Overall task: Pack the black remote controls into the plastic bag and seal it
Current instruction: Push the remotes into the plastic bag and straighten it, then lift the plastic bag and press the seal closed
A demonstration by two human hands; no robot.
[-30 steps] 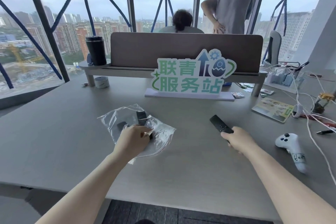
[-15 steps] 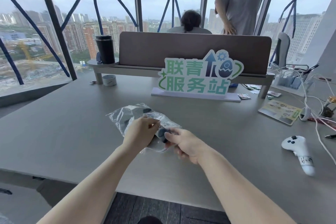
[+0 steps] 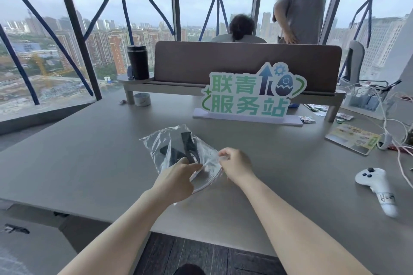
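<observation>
since a second ago the right hand [image 3: 234,166] has brought its remote across and now pinches the plastic bag [image 3: 178,154] mouth; the left hand [image 3: 176,182] pinches the same edge. the black remote controls [image 3: 188,148] lie inside, midway along the worktop [image 3: 89,163] near edge. film looks thin, slippery, floppy; grip the seal strip. remote count unclear through glare.

Flat overcast daylight is pouring through the windows [image 3: 93,35] at twelve o'clock, leaving the grey desk [image 3: 89,163] evenly lit with only faint shadows. Wide-angle distortion is bending window frames toward the edges. Glare is whitening the plastic bag [image 3: 165,140].
</observation>
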